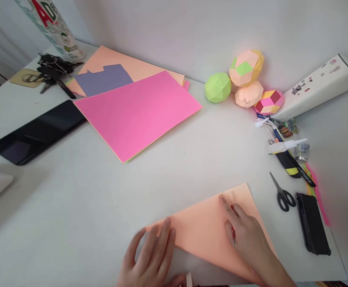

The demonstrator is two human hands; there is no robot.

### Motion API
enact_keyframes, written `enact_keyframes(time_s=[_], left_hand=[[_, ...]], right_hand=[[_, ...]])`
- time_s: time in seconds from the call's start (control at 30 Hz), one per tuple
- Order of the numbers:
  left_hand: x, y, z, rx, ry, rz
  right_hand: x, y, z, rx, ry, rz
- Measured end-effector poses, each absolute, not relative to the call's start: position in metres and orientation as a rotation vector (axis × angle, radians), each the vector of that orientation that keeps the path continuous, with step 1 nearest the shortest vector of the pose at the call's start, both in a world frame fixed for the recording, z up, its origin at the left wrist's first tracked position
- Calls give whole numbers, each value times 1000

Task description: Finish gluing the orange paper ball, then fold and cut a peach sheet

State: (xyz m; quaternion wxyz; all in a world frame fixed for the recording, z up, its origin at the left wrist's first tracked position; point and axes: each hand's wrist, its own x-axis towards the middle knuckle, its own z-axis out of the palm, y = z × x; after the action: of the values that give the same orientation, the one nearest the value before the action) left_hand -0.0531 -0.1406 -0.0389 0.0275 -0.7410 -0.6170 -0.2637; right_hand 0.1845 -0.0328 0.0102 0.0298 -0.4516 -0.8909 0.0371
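A peach sheet of paper (198,225), which looks folded into a slanted shape, lies at the front of the table. My left hand (151,255) rests on its left corner, fingers stretched out and flat. On the right half of the sheet, my right hand (248,235) has its index fingertip at the upper edge. Its other fingers are curled around a slim red tool with a metal end (233,229), mostly hidden by the hand, so its kind cannot be made out.
Pink paper (141,113) lies over purple (102,81) and peach sheets behind. Folded paper balls (217,87) sit by the wall near a white box (320,87). Scissors (283,195), a glue bottle (284,147) and a black case (313,225) lie right; a black phone (39,129) and keys (53,69) left.
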Motion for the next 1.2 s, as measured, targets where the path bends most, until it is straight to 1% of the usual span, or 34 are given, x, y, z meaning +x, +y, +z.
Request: enact_keyframes(time_s=[0.2, 0.6, 1.2], left_hand=[[-54, -141, -40, -2297, -1891, -804], [-52, -139, -39, -2280, -1904, -848], [-54, -139, -36, -2289, -1906, -799]], right_hand=[[181, -33, 10, -1385, -2783, -16], [181, -34, 10, -1411, -2788, -2], [182, -34, 9, -1402, -2769, -22]])
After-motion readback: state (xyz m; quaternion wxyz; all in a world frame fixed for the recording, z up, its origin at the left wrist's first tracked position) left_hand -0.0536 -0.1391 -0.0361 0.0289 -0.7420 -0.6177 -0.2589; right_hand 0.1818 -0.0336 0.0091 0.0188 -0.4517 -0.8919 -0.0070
